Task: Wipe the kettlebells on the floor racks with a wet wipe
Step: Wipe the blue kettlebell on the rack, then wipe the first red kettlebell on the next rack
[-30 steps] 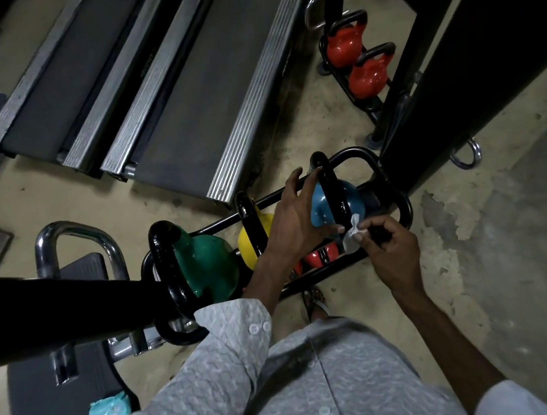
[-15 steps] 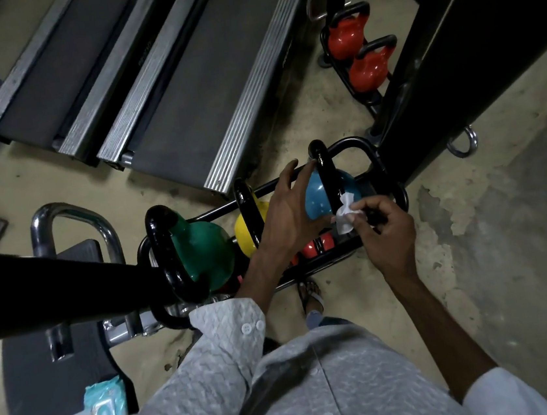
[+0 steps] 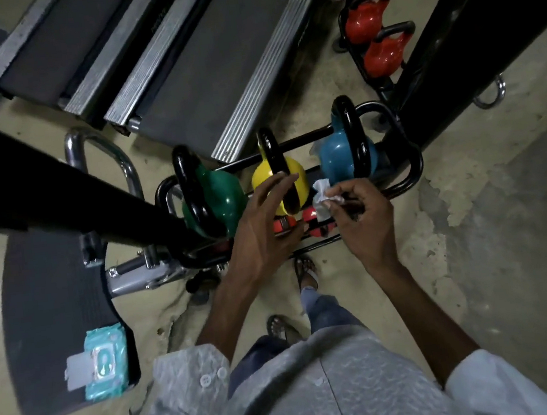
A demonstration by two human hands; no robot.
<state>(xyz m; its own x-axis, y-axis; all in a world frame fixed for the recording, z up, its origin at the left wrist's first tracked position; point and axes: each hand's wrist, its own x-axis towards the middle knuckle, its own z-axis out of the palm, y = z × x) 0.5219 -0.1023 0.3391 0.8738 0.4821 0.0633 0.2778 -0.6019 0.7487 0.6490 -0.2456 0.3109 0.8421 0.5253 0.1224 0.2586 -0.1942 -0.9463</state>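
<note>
A black floor rack (image 3: 411, 171) holds a green kettlebell (image 3: 226, 192), a yellow kettlebell (image 3: 262, 179) and a blue kettlebell (image 3: 335, 159), each with a black handle. Small red weights (image 3: 281, 224) lie on the rack's lower level. My right hand (image 3: 365, 220) pinches a crumpled white wet wipe (image 3: 321, 198) just below the blue kettlebell. My left hand (image 3: 264, 232) hovers with spread fingers over the yellow kettlebell's near side; whether it touches is unclear.
Two red kettlebells (image 3: 372, 35) sit on a second rack at the upper right. Treadmill decks (image 3: 214, 60) lie behind the rack. A black post (image 3: 59, 197) crosses the left. A wet-wipe pack (image 3: 100, 362) lies on a dark mat (image 3: 47, 301). My sandalled feet (image 3: 304, 268) stand close to the rack.
My left hand has come off the blue kettlebell and moved left to the yellow one. My right hand with the wipe has drawn back slightly from the blue kettlebell.
</note>
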